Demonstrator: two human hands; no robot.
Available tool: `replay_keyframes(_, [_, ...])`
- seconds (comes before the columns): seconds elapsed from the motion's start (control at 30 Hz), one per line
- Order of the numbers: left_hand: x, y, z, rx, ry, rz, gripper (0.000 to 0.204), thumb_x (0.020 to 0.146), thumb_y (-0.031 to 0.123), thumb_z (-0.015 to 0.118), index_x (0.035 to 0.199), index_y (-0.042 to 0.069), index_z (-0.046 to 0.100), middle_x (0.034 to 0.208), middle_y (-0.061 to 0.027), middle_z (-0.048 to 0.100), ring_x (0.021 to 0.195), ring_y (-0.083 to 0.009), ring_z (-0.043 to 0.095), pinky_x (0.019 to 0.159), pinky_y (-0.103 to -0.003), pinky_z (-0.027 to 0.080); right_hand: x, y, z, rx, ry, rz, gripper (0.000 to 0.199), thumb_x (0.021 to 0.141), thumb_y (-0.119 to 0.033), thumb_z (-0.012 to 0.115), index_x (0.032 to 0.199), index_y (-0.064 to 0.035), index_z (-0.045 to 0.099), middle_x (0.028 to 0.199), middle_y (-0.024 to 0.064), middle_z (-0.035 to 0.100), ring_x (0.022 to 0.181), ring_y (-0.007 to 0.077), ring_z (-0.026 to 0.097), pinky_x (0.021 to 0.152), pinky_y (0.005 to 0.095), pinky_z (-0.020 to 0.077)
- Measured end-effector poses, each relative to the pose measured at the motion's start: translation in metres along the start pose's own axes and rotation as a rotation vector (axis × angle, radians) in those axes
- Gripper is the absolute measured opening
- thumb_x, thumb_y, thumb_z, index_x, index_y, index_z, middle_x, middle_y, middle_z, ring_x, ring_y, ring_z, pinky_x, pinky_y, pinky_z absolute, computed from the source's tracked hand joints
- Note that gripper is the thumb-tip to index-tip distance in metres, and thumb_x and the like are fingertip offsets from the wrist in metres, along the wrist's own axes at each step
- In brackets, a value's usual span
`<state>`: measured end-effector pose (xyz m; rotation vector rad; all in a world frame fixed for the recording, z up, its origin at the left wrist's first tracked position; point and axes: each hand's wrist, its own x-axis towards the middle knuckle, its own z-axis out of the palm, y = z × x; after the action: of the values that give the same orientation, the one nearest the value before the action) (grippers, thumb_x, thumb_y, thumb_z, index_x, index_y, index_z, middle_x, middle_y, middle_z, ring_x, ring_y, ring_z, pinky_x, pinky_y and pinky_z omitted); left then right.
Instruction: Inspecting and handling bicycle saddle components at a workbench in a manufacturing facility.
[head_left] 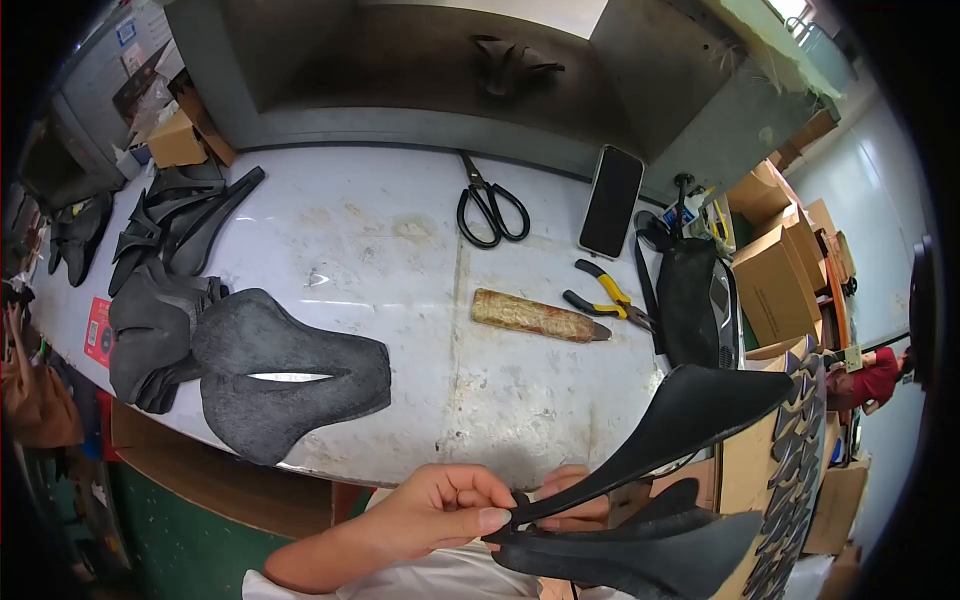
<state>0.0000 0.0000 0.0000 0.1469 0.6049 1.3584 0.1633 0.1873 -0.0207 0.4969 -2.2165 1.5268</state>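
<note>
Low in front of me I hold a black, curved bicycle saddle shell [660,420], its winged parts spreading to the right. My left hand [440,505] pinches its narrow end between thumb and fingers. Behind that end, my right hand [575,495] is closed on the shell, partly hidden by it. On the table to the left lies a flat dark grey saddle cover [290,345] with a slit down its middle. Beside it is a stack of similar covers [150,320], and past those several black saddle shells [195,225].
The white table [390,270] carries black-handled scissors [492,210], a phone [612,200], yellow-and-black pliers [615,300], a tape-wrapped blade [540,316] and a black pouch [690,300]. A grey metal frame [420,125] borders the back. Cardboard boxes [775,280] stand right; another person [868,382] is farther off.
</note>
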Motion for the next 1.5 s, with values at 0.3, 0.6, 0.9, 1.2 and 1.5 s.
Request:
replay_keyframes(0.3, [-0.007,0.000,0.005,0.035,0.063,0.016,0.018,0.095,0.011,0.062,0.111,0.002,0.062,0.087,0.0002,0.065,0.064,0.0016,0.047,0.054,-0.015,0.033,0.022,-0.049,0.017,0.956,0.428,1.340,0.021,0.090,-0.012,0.065,0.109,-0.0042,0.064,0.094,0.0030,0.063,0.094,0.0129,0.059,0.082,0.0281,0.0448])
replay_keyframes(0.6, [-0.012,-0.005,0.000,0.127,0.057,0.054,0.019,0.093,0.001,0.062,0.111,-0.002,0.061,0.100,-0.0045,0.067,0.092,-0.0058,0.060,0.081,-0.018,0.048,0.003,0.011,0.035,-0.107,0.390,-0.037,0.024,0.085,-0.009,0.071,0.105,-0.0072,0.056,0.106,0.0144,0.068,0.099,0.0242,0.065,0.070,0.0366,0.0479])
replay_keyframes(0.9, [-0.008,-0.006,0.006,0.127,0.026,0.038,0.016,0.095,0.002,0.060,0.110,-0.004,0.060,0.102,-0.0061,0.066,0.091,-0.0064,0.061,0.082,-0.019,0.049,-0.012,0.000,0.040,-0.122,0.508,-0.079,0.025,0.076,-0.007,0.076,0.094,-0.0045,0.059,0.095,0.0126,0.069,0.091,0.0276,0.068,0.064,0.0397,0.0469])
replay_keyframes(1.2, [-0.016,-0.003,0.008,0.698,0.104,0.257,0.011,0.090,0.002,0.067,0.101,0.000,0.067,0.079,-0.0016,0.066,0.062,0.0007,0.052,0.052,-0.017,0.037,-0.011,-0.012,0.020,-0.114,0.237,0.010,0.022,0.080,-0.003,0.070,0.099,-0.0005,0.060,0.097,0.0186,0.066,0.090,0.0316,0.067,0.064,0.0397,0.0490])
replay_keyframes(1.5, [-0.009,0.004,0.012,0.624,-0.026,0.127,0.039,0.098,0.009,0.057,0.137,0.009,0.054,0.069,0.0016,0.058,0.055,-0.0026,0.048,0.049,-0.020,0.038,0.002,-0.006,0.005,0.064,0.052,0.259,0.015,0.086,-0.016,0.069,0.079,-0.0026,0.067,0.083,0.0095,0.067,0.076,0.0211,0.065,0.063,0.0324,0.0474])
